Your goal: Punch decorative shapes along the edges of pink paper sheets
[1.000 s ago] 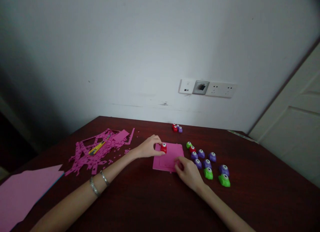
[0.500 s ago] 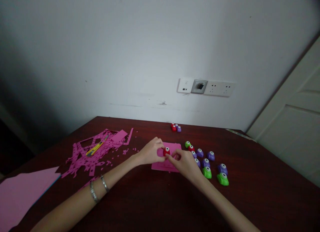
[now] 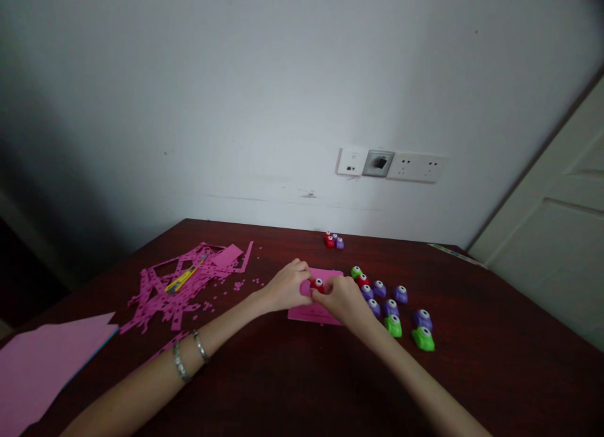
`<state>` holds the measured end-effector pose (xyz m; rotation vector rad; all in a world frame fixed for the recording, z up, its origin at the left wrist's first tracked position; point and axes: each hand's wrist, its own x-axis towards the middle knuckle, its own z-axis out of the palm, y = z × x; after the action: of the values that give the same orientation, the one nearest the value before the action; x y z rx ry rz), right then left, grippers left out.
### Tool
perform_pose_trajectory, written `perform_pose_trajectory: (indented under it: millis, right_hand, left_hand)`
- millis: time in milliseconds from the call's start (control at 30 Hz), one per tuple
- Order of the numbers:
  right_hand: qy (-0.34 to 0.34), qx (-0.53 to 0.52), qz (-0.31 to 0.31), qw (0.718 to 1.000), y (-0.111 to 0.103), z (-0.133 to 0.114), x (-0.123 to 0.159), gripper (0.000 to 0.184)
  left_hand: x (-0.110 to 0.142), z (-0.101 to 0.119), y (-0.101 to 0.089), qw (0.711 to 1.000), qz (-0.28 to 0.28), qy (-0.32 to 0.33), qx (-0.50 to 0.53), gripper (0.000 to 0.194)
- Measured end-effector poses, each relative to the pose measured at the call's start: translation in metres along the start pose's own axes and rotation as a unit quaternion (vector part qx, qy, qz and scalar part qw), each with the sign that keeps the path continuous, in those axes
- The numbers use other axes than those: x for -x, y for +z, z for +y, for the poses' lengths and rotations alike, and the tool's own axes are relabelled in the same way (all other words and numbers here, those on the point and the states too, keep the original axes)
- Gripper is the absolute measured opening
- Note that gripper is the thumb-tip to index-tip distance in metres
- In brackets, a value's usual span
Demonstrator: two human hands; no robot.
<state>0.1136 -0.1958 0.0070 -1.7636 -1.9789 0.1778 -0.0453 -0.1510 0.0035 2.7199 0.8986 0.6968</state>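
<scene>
A small red craft punch with a white, black-centred top sits over a pink paper sheet in the middle of the desk. My left hand curls around the punch's left side, thumb and fingers meeting it. From the right, my right hand grips the same punch, its thumb across the front and its fingers bent behind. Between the hands, the lower part of the punch and some of the sheet are hidden. Just right of my right hand stand several purple punches and green punches.
Pink paper scraps spread over the left side, with a yellow utility knife on them. Pink sheets lie at the near left. A small cluster of red and purple punches stands near the wall.
The right hand has closed further over the red craft punch, covering more of it. The punch sits slightly lower between the hands. The view has shifted slightly.
</scene>
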Motion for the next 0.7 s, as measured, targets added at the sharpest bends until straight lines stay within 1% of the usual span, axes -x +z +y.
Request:
perform_pose_trajectory:
  millis: [133, 167, 233, 300, 400, 567, 700]
  right_hand:
    - [0.015, 0.022, 0.007, 1.000, -0.004, 0.005, 0.001, 0.033]
    - [0.021, 0.024, 0.007, 0.999, -0.006, 0.007, 0.003, 0.031]
    - [0.027, 0.018, 0.001, 0.999, -0.010, 0.011, 0.009, 0.029]
    - [0.026, 0.002, -0.014, 1.000, -0.012, 0.013, 0.020, 0.027]
    - [0.034, -0.020, -0.039, 0.998, -0.008, 0.011, 0.037, 0.027]
    - [0.044, -0.023, -0.056, 0.997, 0.005, 0.006, 0.058, 0.023]
    - [0.040, -0.008, -0.054, 0.998, 0.008, 0.006, 0.063, 0.022]
  left_hand:
    - [0.001, -0.013, -0.014, 0.998, -0.053, 0.002, 0.039, 0.043]
    - [0.001, -0.018, -0.019, 0.997, -0.064, -0.004, 0.052, 0.044]
    - [0.000, -0.031, -0.026, 0.995, -0.064, -0.027, 0.067, 0.035]
    - [-0.002, -0.044, -0.027, 0.995, -0.046, -0.064, 0.067, 0.024]
    - [-0.010, -0.059, -0.016, 0.991, -0.034, -0.109, 0.074, 0.019]
    - [-0.028, -0.073, 0.009, 0.990, -0.046, -0.109, 0.083, 0.024]
    - [-0.040, -0.081, 0.017, 0.985, -0.058, -0.140, 0.078, 0.033]
